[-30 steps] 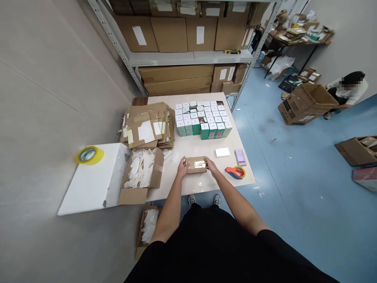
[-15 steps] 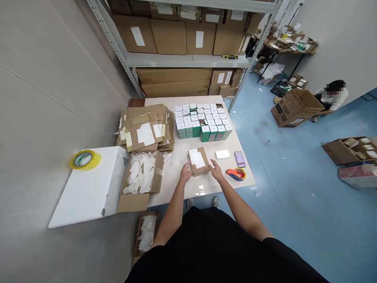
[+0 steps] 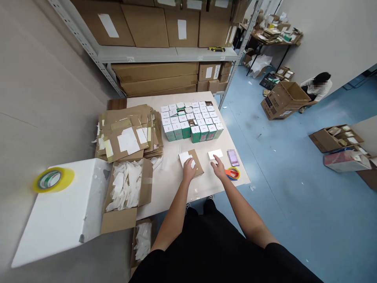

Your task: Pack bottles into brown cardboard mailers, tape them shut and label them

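Note:
A small brown cardboard box (image 3: 196, 163) with a white label lies flat on the pale table (image 3: 173, 188). My left hand (image 3: 188, 169) rests on top of it, fingers lying over the label. My right hand (image 3: 219, 166) hovers open to the right of the box, fingers spread, just below a small white card (image 3: 215, 154). An orange tape dispenser (image 3: 231, 172) sits right beside that hand. A block of green-and-white small boxes (image 3: 191, 121) stands further back on the table.
A stack of flattened cardboard (image 3: 126, 131) and an open carton of white packing paper (image 3: 125, 188) lie left. A yellow tape roll (image 3: 53, 179) sits on a white board. Shelves of cartons (image 3: 165, 47) stand behind. Another person (image 3: 316, 84) crouches among boxes far right.
The box went from held between both hands to lying flat with its label up. My right hand let go and moved right; my left hand now lies on top. The camera shifted left.

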A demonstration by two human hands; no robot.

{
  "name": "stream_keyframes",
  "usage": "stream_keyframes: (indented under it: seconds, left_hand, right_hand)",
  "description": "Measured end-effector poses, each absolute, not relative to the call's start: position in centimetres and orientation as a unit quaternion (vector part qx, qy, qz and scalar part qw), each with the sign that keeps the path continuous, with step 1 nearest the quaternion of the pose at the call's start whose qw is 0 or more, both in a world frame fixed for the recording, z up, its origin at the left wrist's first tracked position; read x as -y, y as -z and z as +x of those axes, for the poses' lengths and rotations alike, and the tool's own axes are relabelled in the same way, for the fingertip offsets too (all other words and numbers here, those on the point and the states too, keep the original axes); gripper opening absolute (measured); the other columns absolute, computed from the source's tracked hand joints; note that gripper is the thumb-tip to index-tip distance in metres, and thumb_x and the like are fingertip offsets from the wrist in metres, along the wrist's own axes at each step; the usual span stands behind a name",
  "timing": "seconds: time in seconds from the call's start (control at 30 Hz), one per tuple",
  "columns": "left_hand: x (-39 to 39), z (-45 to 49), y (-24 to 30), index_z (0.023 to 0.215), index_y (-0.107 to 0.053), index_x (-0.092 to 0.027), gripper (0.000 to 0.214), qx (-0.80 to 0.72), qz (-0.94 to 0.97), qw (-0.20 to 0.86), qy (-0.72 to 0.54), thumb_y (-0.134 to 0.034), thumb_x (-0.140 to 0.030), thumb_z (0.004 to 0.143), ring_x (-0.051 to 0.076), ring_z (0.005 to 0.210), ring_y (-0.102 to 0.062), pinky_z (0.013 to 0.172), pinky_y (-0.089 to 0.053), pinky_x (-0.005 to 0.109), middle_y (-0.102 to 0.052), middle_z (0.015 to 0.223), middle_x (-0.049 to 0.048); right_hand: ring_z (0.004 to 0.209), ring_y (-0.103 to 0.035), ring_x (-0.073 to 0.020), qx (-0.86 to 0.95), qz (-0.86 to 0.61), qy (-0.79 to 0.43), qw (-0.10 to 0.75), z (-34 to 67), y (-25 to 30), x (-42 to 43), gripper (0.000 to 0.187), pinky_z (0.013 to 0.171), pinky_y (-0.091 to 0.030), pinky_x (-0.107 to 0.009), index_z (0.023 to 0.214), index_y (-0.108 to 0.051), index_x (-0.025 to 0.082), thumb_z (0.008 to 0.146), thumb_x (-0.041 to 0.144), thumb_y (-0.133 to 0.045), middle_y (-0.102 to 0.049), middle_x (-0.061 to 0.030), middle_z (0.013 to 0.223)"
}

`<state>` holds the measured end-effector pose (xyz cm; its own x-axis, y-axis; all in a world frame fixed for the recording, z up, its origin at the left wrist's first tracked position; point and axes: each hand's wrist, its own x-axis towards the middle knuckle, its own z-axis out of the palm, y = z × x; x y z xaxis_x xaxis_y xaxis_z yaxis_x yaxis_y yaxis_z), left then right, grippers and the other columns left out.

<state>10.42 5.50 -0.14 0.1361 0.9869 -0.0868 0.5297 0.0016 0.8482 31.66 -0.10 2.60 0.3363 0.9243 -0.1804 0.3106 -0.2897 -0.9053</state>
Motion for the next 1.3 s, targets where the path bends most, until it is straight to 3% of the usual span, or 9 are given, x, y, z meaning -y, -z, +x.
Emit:
stream_keyframes:
  seconds: [0.2, 0.43, 0.67, 0.83, 0.97, 1.17, 1.3]
  left_hand:
    - [-7.8, 16.7, 0.0, 0.139, -0.065, -0.025, 0.047, -0.58, 0.636, 0.431, -0.273, -0.062, -0.024, 0.093, 0.027, 0.131, -0.059, 0.11, -0.05, 0.039, -0.062, 0.145, 0.0092]
    - [-10.5, 24.5, 4.6, 0.148, -0.056, -0.018, 0.058, -0.67, 0.526, 0.501, -0.155, -0.064, -0.024, 0.092, 0.022, 0.11, -0.07, 0.095, -0.053, 0.031, -0.065, 0.142, 0.0125]
    - [-12.5, 27.9, 9.2, 0.13, -0.069, -0.016, 0.041, -0.722, 0.49, 0.473, -0.119, -0.066, -0.024, 0.089, 0.025, 0.117, -0.07, 0.097, -0.052, 0.028, -0.073, 0.132, 0.0112]
    - [-12.1, 29.0, 10.1, 0.137, -0.065, -0.015, 0.049, -0.749, 0.445, 0.473, -0.132, -0.068, -0.03, 0.091, 0.023, 0.115, -0.072, 0.096, -0.052, 0.027, -0.075, 0.129, 0.0126]
    - [-12.0, 29.5, 9.6, 0.13, -0.069, -0.017, 0.048, -0.772, 0.424, 0.456, -0.13, -0.072, -0.042, 0.089, 0.023, 0.112, -0.073, 0.095, -0.052, 0.028, -0.076, 0.125, 0.0124]
    - [-12.4, 30.7, 7.9, 0.122, -0.072, -0.021, 0.048, -0.785, 0.465, 0.403, -0.076, -0.076, -0.049, 0.083, 0.026, 0.111, -0.072, 0.09, -0.052, 0.031, -0.077, 0.121, 0.0099]
    - [-12.4, 30.9, 7.0, 0.119, -0.075, -0.024, 0.036, -0.781, 0.484, 0.391, -0.05, -0.073, -0.036, 0.085, 0.026, 0.114, -0.071, 0.089, -0.052, 0.03, -0.078, 0.122, 0.0082]
  right_hand:
    - [0.154, -0.039, -0.0266, 0.429, -0.741, -0.353, 0.377, 38.5, -0.6, -2.3, 0.061, 0.123, -0.039, -0.045, 0.153, -0.051, 0.024, 0.094, 0.038, -0.054, -0.045, -0.0082, 0.165]
    - [0.153, -0.039, -0.0269, 0.482, -0.774, -0.372, 0.172, 44.1, 4.7, -4.6, 0.052, 0.125, -0.036, -0.041, 0.145, -0.059, 0.016, 0.093, 0.022, -0.052, -0.043, -0.0125, 0.165]
    - [0.162, -0.016, -0.0342, 0.543, -0.737, -0.403, 0.022, 45.0, 8.8, -6.5, 0.051, 0.118, -0.04, -0.046, 0.143, -0.057, 0.019, 0.091, 0.015, -0.053, -0.029, -0.0079, 0.174]
    - [0.164, -0.006, -0.0324, 0.592, -0.698, -0.403, 0.002, 44.2, 9.5, -6.3, 0.066, 0.122, -0.031, -0.046, 0.156, -0.044, 0.019, 0.091, 0.01, -0.049, -0.036, -0.0087, 0.17]
    - [0.164, -0.007, -0.0316, 0.605, -0.683, -0.408, -0.001, 44.0, 9.3, -6.4, 0.074, 0.123, -0.028, -0.046, 0.161, -0.037, 0.019, 0.088, 0.007, -0.048, -0.042, -0.0104, 0.167]
    - [0.164, -0.011, -0.0287, 0.63, -0.659, -0.411, -0.008, 44.5, 8.6, -6.9, 0.053, 0.125, -0.023, -0.051, 0.139, -0.057, 0.021, 0.089, 0.006, -0.05, -0.059, -0.0127, 0.151]
    - [0.159, -0.029, -0.0265, 0.617, -0.658, -0.43, 0.037, 44.7, 7.9, -6.7, 0.043, 0.119, -0.035, -0.045, 0.125, -0.063, 0.024, 0.087, 0.007, -0.053, -0.058, -0.0108, 0.152]
